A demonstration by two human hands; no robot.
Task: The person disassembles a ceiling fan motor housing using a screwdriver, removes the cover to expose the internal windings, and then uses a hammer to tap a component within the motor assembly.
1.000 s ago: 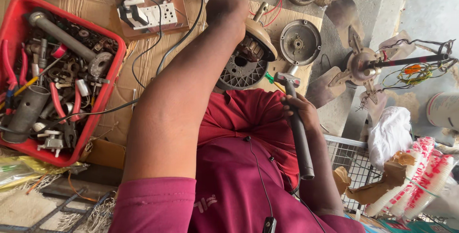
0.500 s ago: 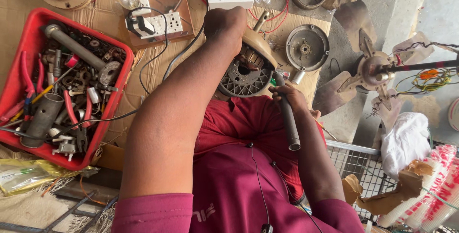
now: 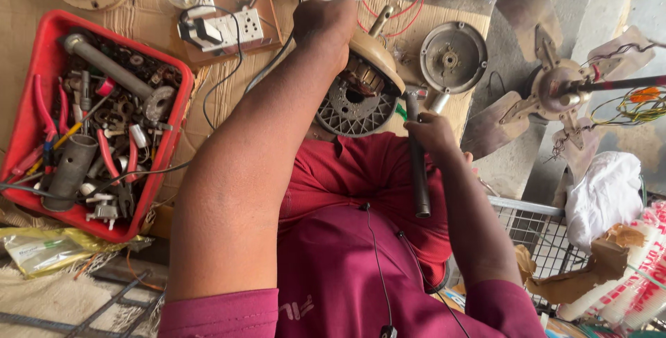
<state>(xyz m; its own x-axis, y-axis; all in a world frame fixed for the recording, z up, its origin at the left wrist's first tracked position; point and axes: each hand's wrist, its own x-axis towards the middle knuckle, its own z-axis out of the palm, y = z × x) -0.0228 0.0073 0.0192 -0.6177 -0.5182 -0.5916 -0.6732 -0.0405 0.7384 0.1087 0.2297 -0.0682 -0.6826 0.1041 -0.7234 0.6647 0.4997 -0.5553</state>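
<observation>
Here the left hand (image 3: 325,24) presses closed over the fan motor (image 3: 361,88), steadying it upright on the cardboard's far edge, while the right hand (image 3: 430,133) grips a hammer (image 3: 416,164) ready beside it.

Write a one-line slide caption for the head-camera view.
Left hand steadies an opened fan motor while the right hand grips a hammer, beside a red tray of tools.

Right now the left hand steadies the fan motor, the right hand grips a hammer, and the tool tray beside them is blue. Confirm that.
Not quite. The head view shows the tool tray is red. The left hand does steady the fan motor, and the right hand grips the hammer.
</observation>
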